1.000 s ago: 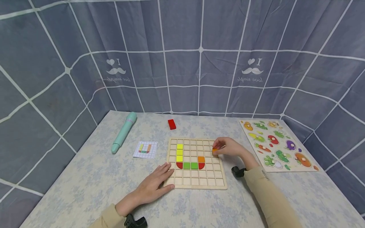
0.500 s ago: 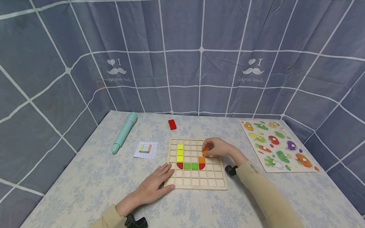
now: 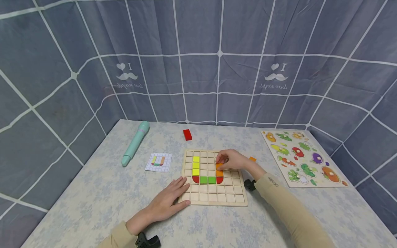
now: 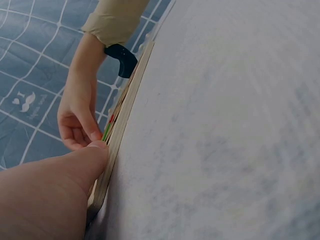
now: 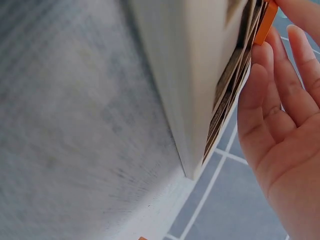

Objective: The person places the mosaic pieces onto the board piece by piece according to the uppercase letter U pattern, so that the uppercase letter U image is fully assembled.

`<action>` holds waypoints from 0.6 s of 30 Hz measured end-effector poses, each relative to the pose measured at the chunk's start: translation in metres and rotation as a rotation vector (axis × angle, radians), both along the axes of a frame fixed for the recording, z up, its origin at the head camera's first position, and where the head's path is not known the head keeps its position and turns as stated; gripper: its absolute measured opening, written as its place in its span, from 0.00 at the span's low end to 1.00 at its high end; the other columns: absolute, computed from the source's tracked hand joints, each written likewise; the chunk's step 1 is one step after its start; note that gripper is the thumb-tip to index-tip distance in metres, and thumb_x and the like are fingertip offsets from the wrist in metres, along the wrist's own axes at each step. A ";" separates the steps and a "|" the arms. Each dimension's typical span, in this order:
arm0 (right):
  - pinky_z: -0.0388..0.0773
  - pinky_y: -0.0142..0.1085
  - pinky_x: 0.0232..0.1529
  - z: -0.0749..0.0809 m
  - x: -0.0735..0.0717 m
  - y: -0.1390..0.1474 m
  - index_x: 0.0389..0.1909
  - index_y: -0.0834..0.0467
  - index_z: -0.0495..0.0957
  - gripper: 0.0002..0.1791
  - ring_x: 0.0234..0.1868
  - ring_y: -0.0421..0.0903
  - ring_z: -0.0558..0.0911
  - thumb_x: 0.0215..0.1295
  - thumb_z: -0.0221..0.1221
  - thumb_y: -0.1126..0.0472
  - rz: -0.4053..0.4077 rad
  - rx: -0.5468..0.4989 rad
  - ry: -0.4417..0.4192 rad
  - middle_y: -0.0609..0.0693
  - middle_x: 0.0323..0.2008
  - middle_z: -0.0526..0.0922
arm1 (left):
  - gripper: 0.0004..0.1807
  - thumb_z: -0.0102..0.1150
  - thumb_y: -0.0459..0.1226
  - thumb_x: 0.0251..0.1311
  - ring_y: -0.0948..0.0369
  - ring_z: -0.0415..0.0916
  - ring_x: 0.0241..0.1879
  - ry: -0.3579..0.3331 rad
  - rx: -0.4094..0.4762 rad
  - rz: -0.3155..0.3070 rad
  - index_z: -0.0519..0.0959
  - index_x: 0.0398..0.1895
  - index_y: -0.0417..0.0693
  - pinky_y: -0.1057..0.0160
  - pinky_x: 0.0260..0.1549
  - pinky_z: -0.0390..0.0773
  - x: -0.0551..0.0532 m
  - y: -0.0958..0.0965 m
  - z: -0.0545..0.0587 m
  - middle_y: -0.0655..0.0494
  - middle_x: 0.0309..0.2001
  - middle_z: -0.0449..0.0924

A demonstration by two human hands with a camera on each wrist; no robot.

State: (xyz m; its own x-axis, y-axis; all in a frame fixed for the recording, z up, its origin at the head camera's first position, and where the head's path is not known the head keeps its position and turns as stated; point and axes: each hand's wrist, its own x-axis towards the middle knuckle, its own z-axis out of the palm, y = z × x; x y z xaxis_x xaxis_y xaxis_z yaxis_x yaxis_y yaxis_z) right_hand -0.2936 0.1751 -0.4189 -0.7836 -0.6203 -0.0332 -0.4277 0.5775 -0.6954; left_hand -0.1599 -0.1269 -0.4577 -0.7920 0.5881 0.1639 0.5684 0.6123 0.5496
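Note:
A wooden grid board (image 3: pixel 229 203) lies on the table. My left hand (image 3: pixel 169 198) rests flat, its fingers and thumb spread over the board's left edge. My right hand (image 3: pixel 234 161) pinches an orange square block (image 5: pixel 266 22) at the board, close above a second orange block (image 3: pixel 219 173) sitting in a cell. Down the left side of the pattern run several yellow squares (image 3: pixel 196 165). Two green squares (image 3: pixel 207 180) lie along the bottom, between a red rounded corner piece (image 3: pixel 195 180) and another red corner piece (image 3: pixel 220 180). Fingers partly cover the pinched block.
Left of the board lies a pattern card (image 3: pixel 158 162), with a teal microphone-shaped stick (image 3: pixel 135 144) beyond it. A red block (image 3: pixel 187 134) lies behind the board. Another orange piece (image 3: pixel 252 159) shows past my right wrist. A vegetable puzzle board (image 3: pixel 302 156) is at the right.
My right hand has carried the orange block leftward from the board's right edge to just above the seated orange one. The loose orange piece at right came into view. My left hand stayed put.

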 end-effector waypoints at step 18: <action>0.78 0.36 0.41 -0.003 0.000 0.006 0.39 0.59 0.79 0.12 0.37 0.43 0.77 0.55 0.67 0.61 -0.023 -0.028 -0.019 0.47 0.37 0.81 | 0.34 0.49 0.54 0.66 0.54 0.46 0.71 0.001 -0.004 0.011 0.65 0.66 0.39 0.53 0.69 0.48 0.000 0.000 0.000 0.47 0.71 0.54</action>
State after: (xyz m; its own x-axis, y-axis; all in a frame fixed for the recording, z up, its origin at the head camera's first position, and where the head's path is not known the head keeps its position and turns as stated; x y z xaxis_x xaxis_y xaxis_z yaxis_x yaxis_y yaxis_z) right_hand -0.2939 0.1806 -0.4221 -0.7973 -0.6028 -0.0308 -0.4009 0.5670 -0.7196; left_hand -0.1595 -0.1268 -0.4575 -0.7981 0.5803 0.1621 0.5623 0.6207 0.5464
